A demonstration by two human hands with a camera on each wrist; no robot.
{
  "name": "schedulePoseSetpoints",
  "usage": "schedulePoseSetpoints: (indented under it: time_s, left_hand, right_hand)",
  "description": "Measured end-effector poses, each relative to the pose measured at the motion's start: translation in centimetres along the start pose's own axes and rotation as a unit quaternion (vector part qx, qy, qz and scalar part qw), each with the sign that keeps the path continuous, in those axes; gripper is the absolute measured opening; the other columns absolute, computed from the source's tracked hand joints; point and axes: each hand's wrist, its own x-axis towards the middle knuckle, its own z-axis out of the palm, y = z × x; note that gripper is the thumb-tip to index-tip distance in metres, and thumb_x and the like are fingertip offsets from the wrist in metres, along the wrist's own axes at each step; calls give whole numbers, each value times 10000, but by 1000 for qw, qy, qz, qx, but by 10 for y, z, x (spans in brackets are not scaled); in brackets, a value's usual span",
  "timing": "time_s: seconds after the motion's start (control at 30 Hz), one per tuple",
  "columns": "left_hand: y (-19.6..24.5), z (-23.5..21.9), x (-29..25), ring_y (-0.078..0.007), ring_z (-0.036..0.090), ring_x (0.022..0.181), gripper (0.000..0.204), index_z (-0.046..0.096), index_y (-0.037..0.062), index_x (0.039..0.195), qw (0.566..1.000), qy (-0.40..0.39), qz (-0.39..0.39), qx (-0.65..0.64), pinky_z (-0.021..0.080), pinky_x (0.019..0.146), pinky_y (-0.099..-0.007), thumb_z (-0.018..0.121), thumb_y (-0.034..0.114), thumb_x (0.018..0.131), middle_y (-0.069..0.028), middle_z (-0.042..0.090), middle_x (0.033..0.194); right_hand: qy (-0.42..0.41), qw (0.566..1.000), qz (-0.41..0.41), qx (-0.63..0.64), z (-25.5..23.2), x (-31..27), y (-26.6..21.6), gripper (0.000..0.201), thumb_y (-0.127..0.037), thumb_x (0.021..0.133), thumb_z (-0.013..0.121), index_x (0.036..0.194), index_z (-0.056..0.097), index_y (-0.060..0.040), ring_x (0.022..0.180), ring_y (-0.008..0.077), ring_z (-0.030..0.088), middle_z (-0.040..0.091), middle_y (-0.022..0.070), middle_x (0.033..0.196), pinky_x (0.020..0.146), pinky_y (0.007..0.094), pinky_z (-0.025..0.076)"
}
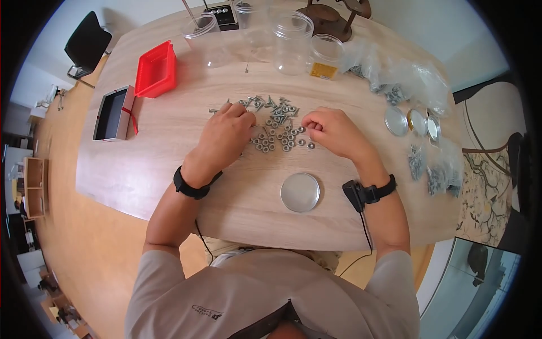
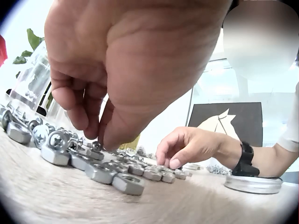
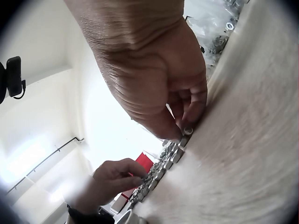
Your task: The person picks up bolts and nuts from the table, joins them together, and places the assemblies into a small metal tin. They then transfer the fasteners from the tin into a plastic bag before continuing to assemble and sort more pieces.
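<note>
Nuts [image 1: 264,144] and short screws [image 1: 285,108] lie in a loose pile on the wooden table. My left hand [image 1: 226,131] is over the pile's left side. In the left wrist view its thumb and fingers pinch a small metal fastener [image 2: 96,146] among the pieces; I cannot tell its exact kind. At the right edge, my right hand [image 1: 337,133] has curled fingers, with thumb and fingertips pinching a nut [image 3: 188,131] low over the table. A few rounder nuts [image 1: 310,146] sit just below these fingers. Toward my body lies a round silver lid [image 1: 300,192].
Clear jars [image 1: 292,45] stand at the back. At the left are a red bin [image 1: 156,70] and an open box [image 1: 114,116]. Plastic bags of hardware [image 1: 418,85] and several lids [image 1: 396,121] occupy the right side. Cables hang from both wrists.
</note>
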Motion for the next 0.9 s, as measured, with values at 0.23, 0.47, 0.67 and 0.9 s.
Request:
schedulePoseSetpoints:
  time_s: [0.23, 0.47, 0.67, 0.9]
  left_hand:
    - [47, -12, -13, -362, 669, 1017, 161, 733, 44, 1054, 958, -128, 116, -228, 567, 911, -458, 755, 83, 900, -119, 705, 1038]
    - [33, -4, -4, -338, 666, 1126, 309, 731, 58, 1180, 984, -90, 86, -126, 565, 981, -432, 728, 12, 875, -118, 707, 1173]
    - [16, 0, 0, -346, 662, 1112, 319, 737, 63, 1174, 998, -47, 35, -5, 556, 975, -444, 676, -26, 874, -117, 719, 1133]
    - [6, 9, -1, -354, 668, 1044, 117, 699, 53, 1019, 999, -39, 17, 18, 546, 920, -459, 671, 14, 912, -115, 686, 996]
  right_hand:
    - [27, 999, -25, -10, 7, -1, 2, 255, -39, 917, 728, 1169, 748, -2, 847, 231, 707, 735, 133, 980, 781, 356, 573]
    - [-54, 994, -11, -95, -20, -8, -5, 231, -15, 863, 709, 1088, 762, -2, 864, 278, 714, 736, 148, 994, 802, 387, 578]
    - [-27, 993, 2, -116, -12, -7, 0, 197, -9, 821, 709, 1016, 742, 0, 834, 301, 723, 748, 142, 920, 762, 399, 578]
    - [-110, 992, -2, 58, -15, -15, -32, 144, -16, 822, 696, 965, 710, -4, 758, 220, 688, 726, 99, 846, 712, 347, 565]
